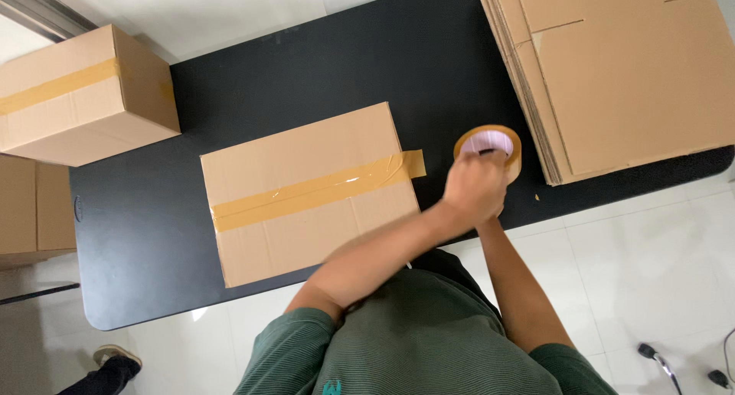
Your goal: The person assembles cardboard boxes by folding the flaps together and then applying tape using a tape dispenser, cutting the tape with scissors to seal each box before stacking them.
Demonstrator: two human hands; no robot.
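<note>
A closed cardboard box [306, 196] lies on the black table [145, 242] with a strip of brown tape [314, 190] across its top; the strip's end sticks out past the right edge. Just right of the box is a roll of brown tape [490, 141]. My left hand [475, 187] reaches across my body and grips the roll, fingers at its core. My right forearm [517, 280] runs up to the same spot, and my right hand is hidden under the left one.
A stack of flattened cardboard boxes [628, 73] fills the table's far right. A taped box [76, 96] stands at the far left corner, with another box [31, 211] beside the table. Another person's shoe [115, 357] is on the white tiled floor.
</note>
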